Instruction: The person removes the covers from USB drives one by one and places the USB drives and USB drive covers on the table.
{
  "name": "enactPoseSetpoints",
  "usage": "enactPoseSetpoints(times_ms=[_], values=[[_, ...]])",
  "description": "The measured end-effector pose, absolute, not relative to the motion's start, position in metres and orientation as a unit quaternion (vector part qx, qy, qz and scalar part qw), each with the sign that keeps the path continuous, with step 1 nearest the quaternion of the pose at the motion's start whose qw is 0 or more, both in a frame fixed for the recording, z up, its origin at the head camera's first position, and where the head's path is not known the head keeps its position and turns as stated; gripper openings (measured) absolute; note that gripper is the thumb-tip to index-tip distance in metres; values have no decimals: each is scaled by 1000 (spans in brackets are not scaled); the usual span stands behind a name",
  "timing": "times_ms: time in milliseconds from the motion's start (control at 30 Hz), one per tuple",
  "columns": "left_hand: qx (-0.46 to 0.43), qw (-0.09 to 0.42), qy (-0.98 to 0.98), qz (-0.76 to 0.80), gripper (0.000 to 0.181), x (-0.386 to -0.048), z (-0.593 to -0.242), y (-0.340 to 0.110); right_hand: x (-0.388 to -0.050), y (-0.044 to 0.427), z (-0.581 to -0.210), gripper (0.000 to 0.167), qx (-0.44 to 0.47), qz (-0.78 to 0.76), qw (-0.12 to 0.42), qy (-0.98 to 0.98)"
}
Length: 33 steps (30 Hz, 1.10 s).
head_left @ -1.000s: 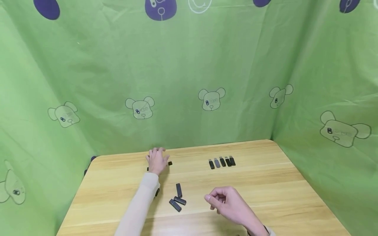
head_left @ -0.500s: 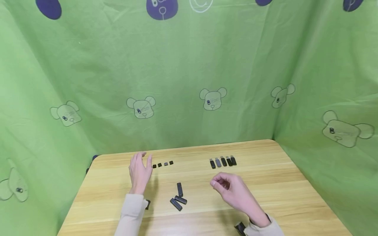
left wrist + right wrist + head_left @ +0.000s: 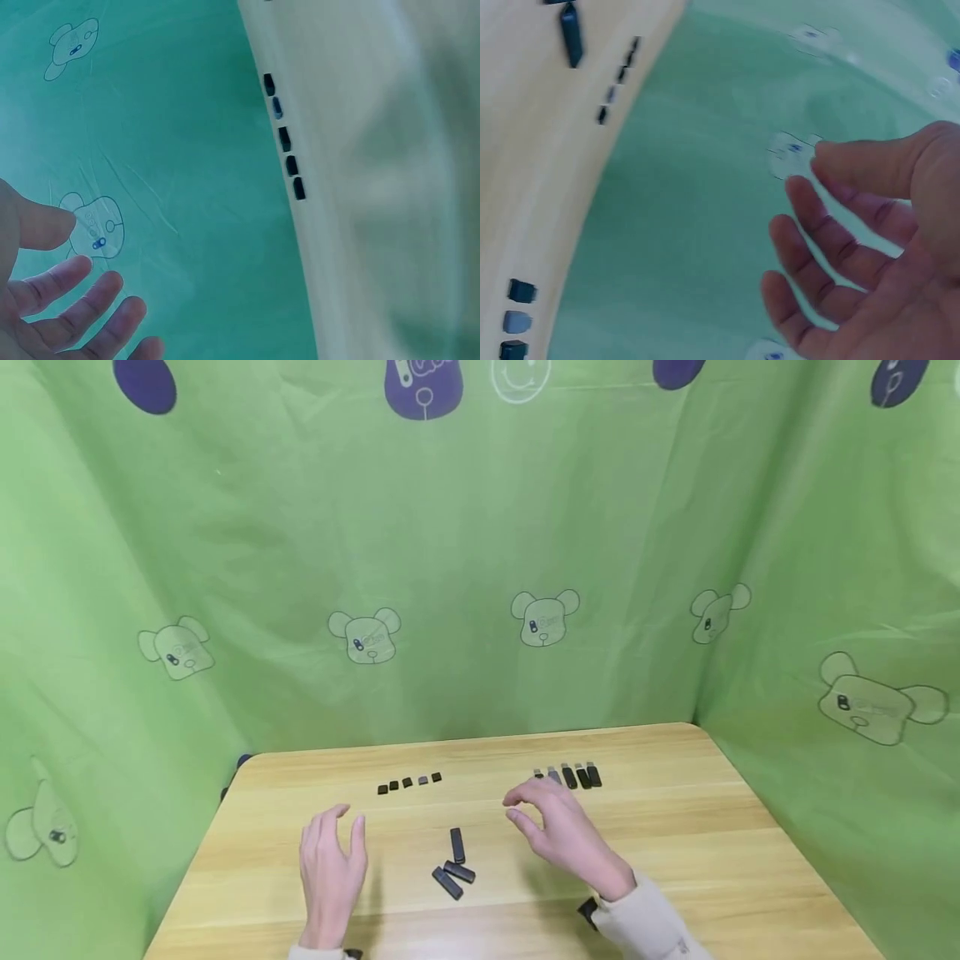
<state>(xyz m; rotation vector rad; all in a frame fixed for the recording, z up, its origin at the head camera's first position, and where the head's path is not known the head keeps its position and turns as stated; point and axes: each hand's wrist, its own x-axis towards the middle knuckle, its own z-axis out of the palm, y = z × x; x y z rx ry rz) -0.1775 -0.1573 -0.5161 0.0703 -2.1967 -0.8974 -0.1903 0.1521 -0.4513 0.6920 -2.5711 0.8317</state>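
Note:
Nothing is in my left hand [image 3: 332, 877], which hovers over the left of the table, fingers relaxed and thumb apart. Beyond it lies a row of several small caps [image 3: 407, 782], black except one grey. My right hand [image 3: 566, 839] is raised at centre right with loosely bent fingers; its palm looks bare in the right wrist view. Behind its knuckles stand several USB flash drives [image 3: 570, 777] side by side, metal plugs pointing away, the leftmost partly hidden. Between the hands lie three dark flash drives with their caps on, one [image 3: 457, 845] roughly upright in view and two [image 3: 447, 882] nearer me.
The light wood table [image 3: 675, 860] has rounded far corners. Green cloth [image 3: 450, 693] printed with bear faces hangs close behind its back edge and at both sides. A dark strapped object [image 3: 588, 912] sits at the right wrist.
My left hand has drawn back from the cap row toward me, uncovering all the caps. The right hand has moved forward, and its fingers have loosened. The flash drives have stayed put.

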Motion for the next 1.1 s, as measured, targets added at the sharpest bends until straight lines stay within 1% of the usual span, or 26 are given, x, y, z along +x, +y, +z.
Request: enactPoseSetpoints(times_ms=[167, 367, 467, 633, 767, 1100], values=[[36, 369, -857, -359, 26, -165, -524, -156, -207, 141, -471, 18, 308, 234, 170, -906], [43, 359, -858, -365, 25, -160, -530, -149, -229, 125, -494, 28, 356, 173, 120, -910], [47, 349, -860, -369, 26, -158, -533, -145, -238, 119, -505, 33, 369, 154, 97, -912], [53, 331, -867, -369, 26, -155, -538, -141, -250, 112, -525, 35, 388, 121, 72, -911], [59, 327, -869, -367, 26, -154, -542, -142, -255, 107, -537, 39, 408, 96, 51, -907], [63, 322, -870, -367, 25, -158, -547, -147, -261, 104, -550, 49, 417, 36, 42, -907]])
